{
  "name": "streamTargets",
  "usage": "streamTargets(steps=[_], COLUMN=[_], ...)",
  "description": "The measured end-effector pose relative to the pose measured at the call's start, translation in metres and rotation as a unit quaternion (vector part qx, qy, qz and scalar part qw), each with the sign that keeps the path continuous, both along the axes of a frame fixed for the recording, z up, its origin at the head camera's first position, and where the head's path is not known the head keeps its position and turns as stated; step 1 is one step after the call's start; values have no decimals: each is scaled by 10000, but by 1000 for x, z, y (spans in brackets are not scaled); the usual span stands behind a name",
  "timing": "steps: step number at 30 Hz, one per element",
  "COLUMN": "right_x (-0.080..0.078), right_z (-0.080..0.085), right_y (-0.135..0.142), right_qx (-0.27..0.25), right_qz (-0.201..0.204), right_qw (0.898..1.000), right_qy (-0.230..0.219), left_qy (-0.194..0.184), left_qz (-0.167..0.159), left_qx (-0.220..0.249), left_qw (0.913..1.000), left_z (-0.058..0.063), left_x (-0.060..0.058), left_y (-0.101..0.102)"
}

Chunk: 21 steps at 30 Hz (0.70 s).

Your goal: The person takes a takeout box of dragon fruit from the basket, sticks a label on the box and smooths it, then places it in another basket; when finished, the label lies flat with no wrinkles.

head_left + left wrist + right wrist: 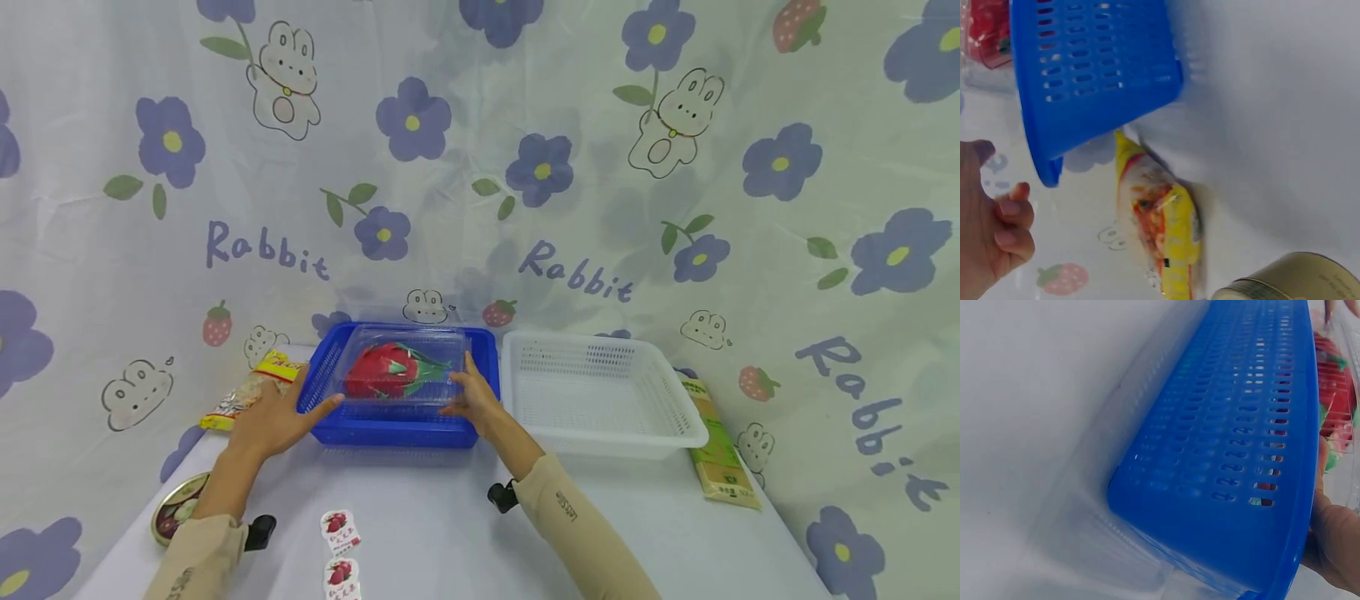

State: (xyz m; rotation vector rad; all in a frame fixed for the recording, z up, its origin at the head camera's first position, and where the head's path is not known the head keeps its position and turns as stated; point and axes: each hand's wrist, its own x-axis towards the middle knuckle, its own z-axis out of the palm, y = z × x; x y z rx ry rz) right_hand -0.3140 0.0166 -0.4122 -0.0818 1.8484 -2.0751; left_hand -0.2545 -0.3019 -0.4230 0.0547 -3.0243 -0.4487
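Observation:
A clear plastic box (pixel 442 337) with a red and green dragon fruit (pixel 382 371) inside is at the opening of the blue basket (pixel 397 433). My right hand (pixel 478 402) holds the box's right end; in the right wrist view its fingers (pixel 1338 534) are beyond the basket's rim. My left hand (pixel 273 421) is at the basket's left side, thumb extended toward the box's near left corner. Seen from the left wrist, that hand (pixel 994 228) has loosely bent fingers and grips nothing. Whether its thumb touches the box, I cannot tell.
A white basket (pixel 600 442) stands right of the blue one. Beyond it lies a green and yellow packet (pixel 723 462). On the left are a yellow food bag (pixel 240 396) and a round tin (pixel 174 512). Two dragon fruit stickers (pixel 341 532) lie at the front.

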Motion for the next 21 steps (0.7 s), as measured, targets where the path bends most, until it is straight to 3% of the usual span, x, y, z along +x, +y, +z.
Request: streamTargets(steps=[5, 10, 21], right_x=[2, 5, 12], right_z=[-1, -2, 0], right_y=[0, 2, 9], right_qx=[-86, -206, -292], right_qz=[-29, -99, -108], right_qw=[10000, 9997, 9995], right_qy=[-26, -101, 59], left_qy=[85, -80, -276], left_qz=[-306, -527, -545], left_qx=[108, 48, 171], left_qw=[9994, 9986, 9980], left_z=[12, 21, 30], left_x=[-4, -8, -10], left_y=[10, 26, 41])
